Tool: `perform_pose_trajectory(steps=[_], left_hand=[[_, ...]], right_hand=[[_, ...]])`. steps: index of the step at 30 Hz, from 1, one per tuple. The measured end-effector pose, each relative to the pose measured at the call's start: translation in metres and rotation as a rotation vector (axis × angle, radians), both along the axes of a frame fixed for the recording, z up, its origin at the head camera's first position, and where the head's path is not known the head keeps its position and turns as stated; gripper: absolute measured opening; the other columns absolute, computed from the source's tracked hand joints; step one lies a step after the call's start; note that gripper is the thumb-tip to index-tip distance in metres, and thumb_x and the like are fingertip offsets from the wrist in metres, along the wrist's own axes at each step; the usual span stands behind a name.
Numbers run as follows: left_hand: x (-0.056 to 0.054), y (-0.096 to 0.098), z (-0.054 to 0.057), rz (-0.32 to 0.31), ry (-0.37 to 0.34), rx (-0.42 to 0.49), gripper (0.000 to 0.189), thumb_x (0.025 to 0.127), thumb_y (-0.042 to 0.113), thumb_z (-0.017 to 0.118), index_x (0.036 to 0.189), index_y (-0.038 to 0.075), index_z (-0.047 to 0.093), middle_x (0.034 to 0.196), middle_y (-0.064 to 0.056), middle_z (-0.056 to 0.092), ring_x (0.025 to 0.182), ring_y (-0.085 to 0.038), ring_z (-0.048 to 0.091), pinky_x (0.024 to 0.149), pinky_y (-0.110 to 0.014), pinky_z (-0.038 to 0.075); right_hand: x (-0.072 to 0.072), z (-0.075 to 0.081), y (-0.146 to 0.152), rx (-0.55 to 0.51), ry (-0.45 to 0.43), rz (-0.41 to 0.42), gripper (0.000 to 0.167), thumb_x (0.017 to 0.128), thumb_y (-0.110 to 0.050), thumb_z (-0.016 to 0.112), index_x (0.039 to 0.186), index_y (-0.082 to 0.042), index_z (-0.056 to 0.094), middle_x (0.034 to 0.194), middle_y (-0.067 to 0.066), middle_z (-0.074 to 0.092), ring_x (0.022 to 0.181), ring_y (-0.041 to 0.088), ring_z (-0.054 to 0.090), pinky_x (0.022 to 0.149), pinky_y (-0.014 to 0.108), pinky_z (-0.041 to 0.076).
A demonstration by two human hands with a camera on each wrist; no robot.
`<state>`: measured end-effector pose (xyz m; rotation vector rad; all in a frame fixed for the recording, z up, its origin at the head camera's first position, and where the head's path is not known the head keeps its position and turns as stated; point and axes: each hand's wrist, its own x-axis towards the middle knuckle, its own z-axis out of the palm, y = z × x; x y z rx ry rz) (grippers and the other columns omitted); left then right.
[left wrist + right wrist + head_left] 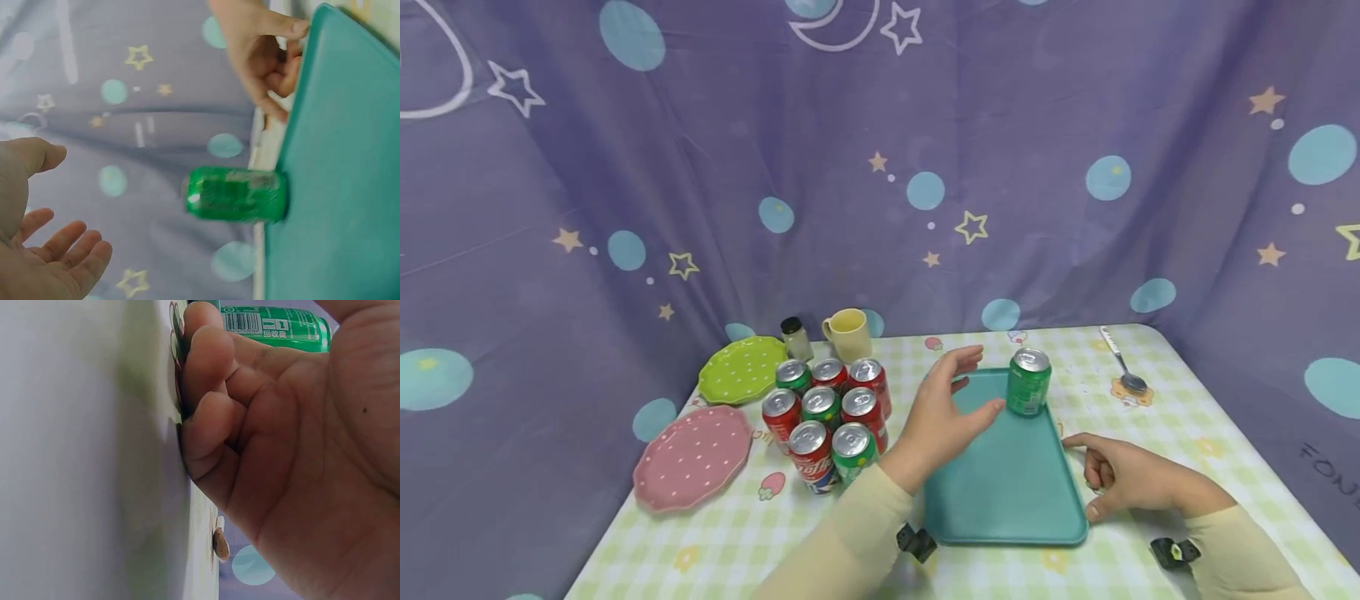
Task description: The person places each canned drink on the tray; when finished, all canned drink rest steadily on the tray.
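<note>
A green soda can (1028, 383) stands upright at the far right edge of a teal tray (1003, 492). My left hand (942, 421) hovers over the tray's left side, fingers spread and thumb pointing toward the can. In the left wrist view a gap separates that hand (47, 231) from the can (237, 194), and nothing is in its grasp. At the tray's right rim, my right hand (1138, 477) touches or nearly touches with index fingertip and thumb, set apart along the side. Its other fingers curl against the tablecloth, as the right wrist view shows.
Left of the tray several red and green soda cans (820, 408) stand bunched together. Behind them are a yellow mug (850, 335) and a black-lidded jar (796, 340). A green plate (741, 371) and pink plate (692, 458) lie farther left. A spoon (1126, 367) lies back right.
</note>
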<state>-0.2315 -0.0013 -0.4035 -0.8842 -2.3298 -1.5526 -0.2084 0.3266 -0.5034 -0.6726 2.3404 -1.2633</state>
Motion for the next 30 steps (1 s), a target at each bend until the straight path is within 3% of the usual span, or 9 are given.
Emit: perform_pose_trajectory(steps=[5,9,12,16,20,23,25,30], left_hand=[[0.017,-0.049,0.011,0.018,0.096,0.072,0.061,0.092,0.013,0.082,0.146,0.012,0.053,0.144,0.001,0.059,0.132,-0.017,0.056,0.113,-0.038,0.047],[0.022,-0.094,0.01,0.08,0.147,0.119,0.056,0.093,0.006,0.08,0.143,0.01,0.056,0.141,-0.002,0.061,0.123,-0.023,0.061,0.107,-0.039,0.051],[0.022,-0.13,0.006,0.135,0.172,0.126,0.052,0.094,0.003,0.078,0.142,0.01,0.058,0.14,-0.006,0.062,0.125,-0.025,0.06,0.107,-0.04,0.051],[0.019,-0.176,-0.006,0.21,0.18,0.116,0.052,0.093,0.0,0.077,0.142,0.008,0.059,0.141,-0.011,0.061,0.131,-0.025,0.056,0.111,-0.036,0.046],[0.018,-0.214,-0.028,0.311,0.142,0.141,0.054,0.09,-0.007,0.078,0.139,0.004,0.06,0.14,-0.015,0.061,0.128,-0.027,0.057,0.107,-0.033,0.05],[0.019,-0.232,-0.045,0.379,0.113,0.153,0.052,0.087,-0.011,0.079,0.135,-0.001,0.061,0.136,-0.019,0.063,0.125,-0.032,0.058,0.103,-0.035,0.052],[0.021,-0.237,-0.052,0.392,0.102,0.158,0.052,0.086,-0.013,0.078,0.133,-0.006,0.06,0.134,-0.024,0.063,0.125,-0.037,0.057,0.102,-0.036,0.052],[0.026,-0.238,-0.051,0.385,0.12,0.202,0.053,0.083,-0.018,0.077,0.131,-0.015,0.057,0.133,-0.033,0.059,0.125,-0.046,0.053,0.099,-0.039,0.053]], right_hand=[[0.0,0.0,0.002,-0.007,-0.001,0.004,0.098,0.077,-0.017,0.094,0.153,0.009,0.036,0.089,0.011,0.059,0.065,0.009,0.047,0.056,0.028,0.043],[0.0,0.001,0.002,-0.012,-0.006,0.003,0.099,0.078,-0.016,0.093,0.153,0.009,0.035,0.09,0.011,0.058,0.065,0.01,0.047,0.056,0.029,0.042],[0.0,0.001,0.001,-0.013,-0.003,0.003,0.099,0.078,-0.016,0.093,0.153,0.009,0.035,0.09,0.011,0.058,0.066,0.01,0.047,0.056,0.028,0.043],[0.0,0.0,0.001,-0.027,-0.004,0.008,0.099,0.078,-0.015,0.093,0.153,0.01,0.034,0.09,0.012,0.058,0.065,0.01,0.047,0.056,0.028,0.043],[0.0,-0.002,0.0,-0.039,-0.014,0.017,0.098,0.079,-0.014,0.092,0.153,0.011,0.033,0.089,0.013,0.058,0.065,0.01,0.046,0.055,0.029,0.042],[0.0,-0.002,0.0,-0.045,-0.017,0.028,0.097,0.08,-0.014,0.092,0.153,0.012,0.033,0.089,0.013,0.058,0.064,0.01,0.046,0.055,0.029,0.041],[0.0,-0.002,0.0,-0.044,-0.015,0.029,0.097,0.08,-0.014,0.091,0.153,0.011,0.033,0.089,0.013,0.058,0.064,0.009,0.046,0.055,0.028,0.042],[0.0,-0.003,0.001,-0.05,-0.013,0.03,0.097,0.081,-0.014,0.091,0.153,0.012,0.033,0.088,0.013,0.057,0.064,0.009,0.045,0.054,0.029,0.041]])
